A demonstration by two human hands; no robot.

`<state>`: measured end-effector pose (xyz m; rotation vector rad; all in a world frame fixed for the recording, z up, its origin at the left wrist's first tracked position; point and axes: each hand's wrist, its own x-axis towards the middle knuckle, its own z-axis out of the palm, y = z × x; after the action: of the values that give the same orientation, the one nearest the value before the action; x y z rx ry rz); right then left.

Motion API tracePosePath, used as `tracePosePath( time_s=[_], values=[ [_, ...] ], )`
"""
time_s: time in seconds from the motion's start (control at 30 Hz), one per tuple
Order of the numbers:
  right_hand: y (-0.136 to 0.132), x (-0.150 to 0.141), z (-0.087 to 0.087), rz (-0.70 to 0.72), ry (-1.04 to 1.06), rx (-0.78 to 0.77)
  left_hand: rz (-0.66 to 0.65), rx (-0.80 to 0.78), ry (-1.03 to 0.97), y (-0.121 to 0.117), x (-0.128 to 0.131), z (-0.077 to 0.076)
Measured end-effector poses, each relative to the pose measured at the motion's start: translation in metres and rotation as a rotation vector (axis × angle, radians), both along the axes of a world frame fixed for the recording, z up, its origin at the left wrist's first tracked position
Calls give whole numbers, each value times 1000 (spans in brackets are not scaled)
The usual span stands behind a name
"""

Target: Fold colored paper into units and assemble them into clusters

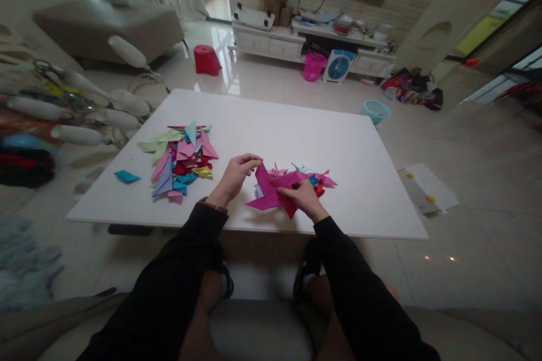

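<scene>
In the head view, a magenta folded paper [271, 198] sits near the six o'clock edge of the white table [262, 124], between both hands. The left hand [232, 179] pinches its tip at eleven o'clock; the right hand [308, 198] grips it at three o'clock, thumb on top. Small folded figures [327, 180] lie just beyond, toward two o'clock. A colourful paper pile [185, 151] lies at ten o'clock, a lone blue piece [126, 176] beside it at nine.

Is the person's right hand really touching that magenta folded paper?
Touching. The head view shows the right hand gripping the magenta folded paper, its thumb lying over the paper's surface.
</scene>
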<state>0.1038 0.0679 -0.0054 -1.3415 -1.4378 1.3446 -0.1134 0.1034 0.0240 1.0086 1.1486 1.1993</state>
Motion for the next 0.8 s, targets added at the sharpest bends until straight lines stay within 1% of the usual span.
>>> tracePosePath(
  time_s=[0.17, 0.37, 0.47, 0.63, 0.8],
  values=[
    [-1, -1, 2, 16, -16, 10, -43, 43, 28, 0, 1, -4],
    [-2, -3, 6, 32, 29, 13, -21, 81, 112, 0, 3, -9],
    [-3, -4, 9, 41, 47, 6, -29, 73, 131, -1, 5, -11],
    [-5, -6, 12, 58, 49, 28, -16, 28, 58, -6, 11, -11],
    [-4, -5, 10, 72, 43, 41, 35, 29, 123, -5, 9, -10]
  ],
)
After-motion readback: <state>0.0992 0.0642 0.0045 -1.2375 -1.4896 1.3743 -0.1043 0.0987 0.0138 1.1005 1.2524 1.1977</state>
